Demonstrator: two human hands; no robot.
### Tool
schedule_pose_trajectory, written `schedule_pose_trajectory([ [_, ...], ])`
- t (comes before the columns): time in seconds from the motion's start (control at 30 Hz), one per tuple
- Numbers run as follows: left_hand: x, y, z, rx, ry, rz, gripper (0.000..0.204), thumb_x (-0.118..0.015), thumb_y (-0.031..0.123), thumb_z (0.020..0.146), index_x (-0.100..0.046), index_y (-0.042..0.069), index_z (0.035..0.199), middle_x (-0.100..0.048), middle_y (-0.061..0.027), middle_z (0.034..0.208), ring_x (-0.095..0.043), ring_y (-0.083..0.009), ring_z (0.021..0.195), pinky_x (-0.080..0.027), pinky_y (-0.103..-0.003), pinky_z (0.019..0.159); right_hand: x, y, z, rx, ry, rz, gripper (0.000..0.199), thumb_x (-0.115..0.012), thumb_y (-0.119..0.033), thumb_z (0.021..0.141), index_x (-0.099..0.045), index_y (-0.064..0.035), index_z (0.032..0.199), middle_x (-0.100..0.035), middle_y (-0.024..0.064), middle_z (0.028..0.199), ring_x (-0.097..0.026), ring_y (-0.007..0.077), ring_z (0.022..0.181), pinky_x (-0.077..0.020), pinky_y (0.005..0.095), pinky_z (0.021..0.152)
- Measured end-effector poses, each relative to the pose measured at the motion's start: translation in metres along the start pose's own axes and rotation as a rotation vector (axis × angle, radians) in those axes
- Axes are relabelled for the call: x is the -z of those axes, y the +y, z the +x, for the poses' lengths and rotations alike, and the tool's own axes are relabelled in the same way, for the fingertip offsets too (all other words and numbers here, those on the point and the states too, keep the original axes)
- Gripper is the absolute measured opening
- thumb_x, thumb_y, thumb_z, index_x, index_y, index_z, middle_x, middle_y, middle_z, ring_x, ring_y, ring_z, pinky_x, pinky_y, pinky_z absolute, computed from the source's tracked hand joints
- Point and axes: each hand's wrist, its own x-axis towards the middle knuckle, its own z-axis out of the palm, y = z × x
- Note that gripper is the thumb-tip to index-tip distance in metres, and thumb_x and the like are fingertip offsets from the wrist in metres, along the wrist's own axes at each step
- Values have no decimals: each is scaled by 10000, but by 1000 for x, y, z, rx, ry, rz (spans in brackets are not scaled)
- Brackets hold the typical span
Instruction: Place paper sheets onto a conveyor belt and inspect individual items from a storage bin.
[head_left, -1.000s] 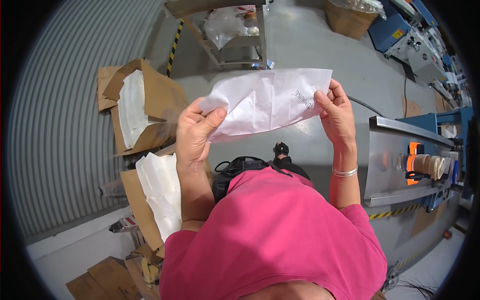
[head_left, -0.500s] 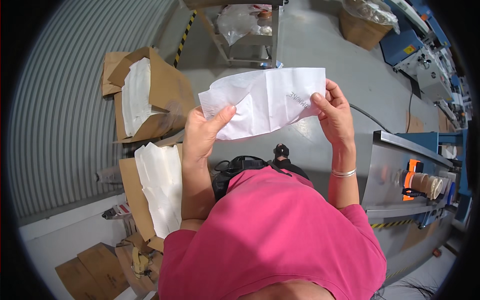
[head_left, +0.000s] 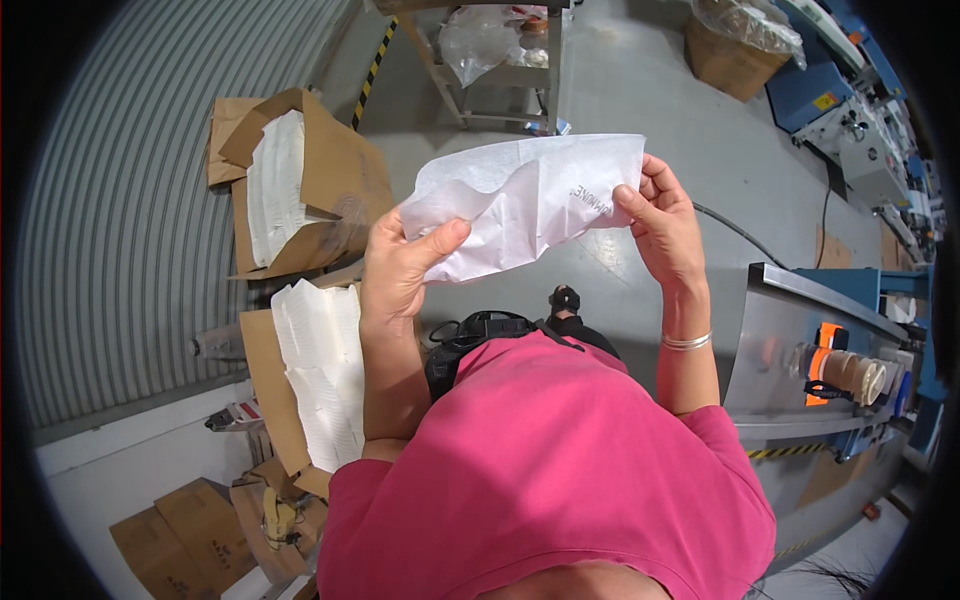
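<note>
head view: the white sheet (head_left: 500, 215) hangs stretched between both hands, looking light, limp and easily creased or torn; its side edges seem the best hold. the left hand (head_left: 397, 272) pinches one end, thumb on top; the right hand (head_left: 667, 232) pinches the other. just beside the right hand's thumb sits dark printed lettering (head_left: 590, 200), set aslant.

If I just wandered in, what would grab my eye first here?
Probably the bright pink shirt filling the lower middle, then the creased white sheet held above it between the left hand and right hand. Next, perhaps, an open brown box packed with white layers at upper left, and an orange strip on the metal table at right.
</note>
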Motion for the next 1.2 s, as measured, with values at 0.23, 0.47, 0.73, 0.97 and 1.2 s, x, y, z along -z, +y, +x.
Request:
schedule_pose_trajectory([
  [0.23,-3,-7,3,21,0,-22,340,-731,44,742,-605,-1,1054,-646,-76,966,-612,-149,862,-477,-282,785,5,-2,-3,-39,18,22,446,-679,-61,801,-468,5,1189,-617,63,1017,-584,118,911,-460,241,789],
  [0.47,-9,-10,9,58,80,-53,328,-613,214,881,-543,-35,1083,-602,-77,1032,-569,-140,942,-446,-282,832,15,-7,-6,-79,54,23,442,-687,-85,801,-478,0,1180,-629,57,991,-591,114,887,-464,238,775],
  [0.73,-23,-6,13,109,-67,-126,437,-468,308,952,-496,-75,1160,-574,-137,1138,-557,-200,1047,-423,-324,912,31,-12,-2,-53,92,36,394,-686,-101,808,-500,-9,1143,-640,39,955,-587,93,840,-460,218,714],
  [0.97,-43,-9,25,93,-75,-120,480,-422,321,964,-451,-94,1205,-543,-161,1191,-536,-229,1097,-403,-344,949,49,-19,9,-49,103,50,383,-680,-111,814,-504,-14,1140,-639,33,941,-583,84,813,-450,206,677],
  [1.2,-63,-15,38,98,-71,-71,475,-402,312,971,-412,-69,1254,-512,-147,1243,-520,-236,1121,-404,-362,958,73,-38,16,-81,145,64,382,-669,-144,826,-501,-10,1143,-646,27,860,-572,72,759,-440,200,645],
])
